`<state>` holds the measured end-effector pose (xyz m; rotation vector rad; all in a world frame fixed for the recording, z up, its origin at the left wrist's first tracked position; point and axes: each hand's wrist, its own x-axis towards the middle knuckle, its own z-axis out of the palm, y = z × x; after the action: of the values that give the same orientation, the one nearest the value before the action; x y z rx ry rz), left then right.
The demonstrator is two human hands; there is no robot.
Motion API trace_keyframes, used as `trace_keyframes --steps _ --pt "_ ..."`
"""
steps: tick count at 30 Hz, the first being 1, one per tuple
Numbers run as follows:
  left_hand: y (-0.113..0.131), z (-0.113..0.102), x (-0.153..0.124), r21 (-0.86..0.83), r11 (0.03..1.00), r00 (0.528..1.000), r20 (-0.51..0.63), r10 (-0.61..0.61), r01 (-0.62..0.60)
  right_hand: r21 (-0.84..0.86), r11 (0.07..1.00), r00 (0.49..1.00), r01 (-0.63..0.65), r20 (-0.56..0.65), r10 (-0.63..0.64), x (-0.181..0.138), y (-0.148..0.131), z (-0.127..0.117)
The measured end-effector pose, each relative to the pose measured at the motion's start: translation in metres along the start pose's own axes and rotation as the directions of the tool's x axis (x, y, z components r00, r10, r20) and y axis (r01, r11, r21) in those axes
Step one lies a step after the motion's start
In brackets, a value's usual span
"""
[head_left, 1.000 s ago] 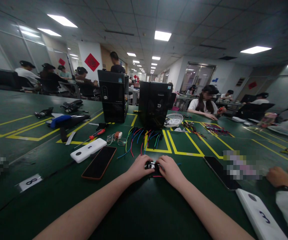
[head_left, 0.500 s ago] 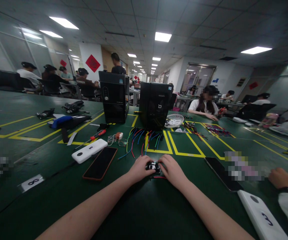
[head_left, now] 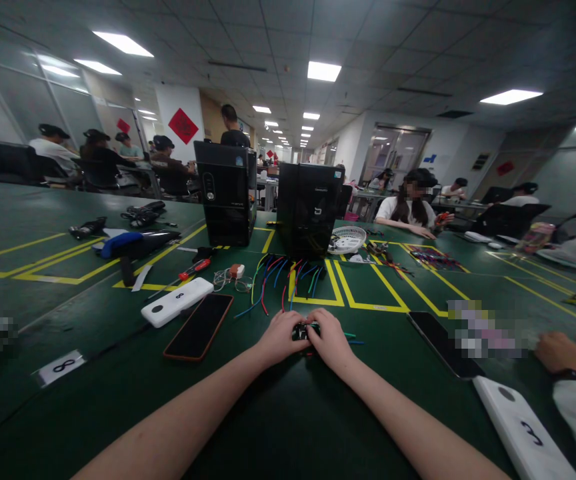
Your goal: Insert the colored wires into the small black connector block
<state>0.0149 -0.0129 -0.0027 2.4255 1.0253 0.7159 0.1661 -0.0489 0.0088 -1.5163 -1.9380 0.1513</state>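
Note:
Both hands meet just above the green table, pinching a small black-and-white part [head_left: 300, 331] between them. My left hand [head_left: 281, 337] has its thumb and fingers closed on the part's left side. From the right, my right hand [head_left: 331, 341] closes over it and hides much of it, so its exact kind does not show. Green and blue wire ends [head_left: 354, 342] stick out to the right behind my right hand. Beyond my fingertips, a bundle of coloured wires [head_left: 282, 280] lies fanned out on the table.
Two black computer towers [head_left: 310, 210] stand ahead. Left lie a phone [head_left: 199, 327], a white power bank [head_left: 178, 302], a red screwdriver [head_left: 195, 269] and glasses. Right are a white basket [head_left: 347, 240], another phone [head_left: 445, 345], another power bank [head_left: 525, 427] and a neighbour's hand [head_left: 571, 355].
My right hand has moved left and covers more of the small part. Green and blue wire ends now show beside it, while the red wire below is mostly hidden.

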Motion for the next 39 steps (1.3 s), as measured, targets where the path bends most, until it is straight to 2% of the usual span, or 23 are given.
trace_keyframes --steps 4,5,6,8,10,12,16,21,26,33,36,39 --pt "0.003 -0.003 -0.001 -0.015 1.0 1.0 0.011 -0.007 0.007 0.065 0.998 0.988 -0.002 -0.156 0.012 0.003 -0.003 -0.018" --pt "0.004 -0.003 -0.002 -0.02 1.0 1.0 0.011 -0.006 0.006 0.077 0.997 0.987 0.016 -0.162 -0.004 0.002 -0.004 -0.024" --pt "0.004 -0.004 -0.002 -0.024 1.0 1.0 0.007 -0.004 0.004 0.08 0.996 0.991 0.047 -0.131 -0.037 0.001 -0.005 -0.031" --pt "0.002 -0.003 -0.002 -0.033 0.999 1.0 -0.01 0.002 -0.003 0.057 0.989 0.989 0.14 0.029 -0.142 -0.004 -0.007 -0.043" --pt "0.0 -0.002 -0.002 -0.042 0.999 0.999 -0.037 0.007 -0.009 0.012 0.973 0.951 0.23 0.211 -0.227 -0.011 -0.011 -0.051" --pt "-0.003 0.0 -0.002 -0.044 0.999 0.998 -0.069 0.005 -0.008 -0.032 0.959 0.915 0.28 0.312 -0.257 -0.017 -0.015 -0.055" --pt "-0.003 0.0 -0.002 -0.033 0.999 0.995 -0.097 0.0 -0.003 -0.081 0.948 0.889 0.308 0.38 -0.256 -0.023 -0.018 -0.055" --pt "0.0 -0.004 -0.004 -0.017 1.0 0.998 -0.06 0.003 -0.004 -0.179 0.92 0.865 0.349 0.439 -0.243 -0.023 -0.011 -0.048" --pt "0.0 -0.005 -0.004 -0.024 1.0 0.999 -0.037 -0.013 0.012 -0.237 0.911 0.87 0.338 0.447 -0.207 -0.024 -0.008 -0.039" --pt "-0.001 -0.002 -0.004 -0.024 1.0 0.999 -0.046 -0.011 0.01 -0.123 0.947 0.875 0.297 0.432 -0.219 -0.025 -0.011 -0.043" --pt "-0.001 -0.002 -0.003 -0.019 1.0 0.999 -0.044 -0.009 0.008 -0.062 0.964 0.902 0.26 0.372 -0.219 -0.023 -0.012 -0.046" --pt "0.0 -0.004 -0.003 -0.024 0.999 1.0 -0.014 0.02 -0.02 -0.04 0.98 0.949 0.194 0.26 -0.177 -0.02 -0.01 -0.047"
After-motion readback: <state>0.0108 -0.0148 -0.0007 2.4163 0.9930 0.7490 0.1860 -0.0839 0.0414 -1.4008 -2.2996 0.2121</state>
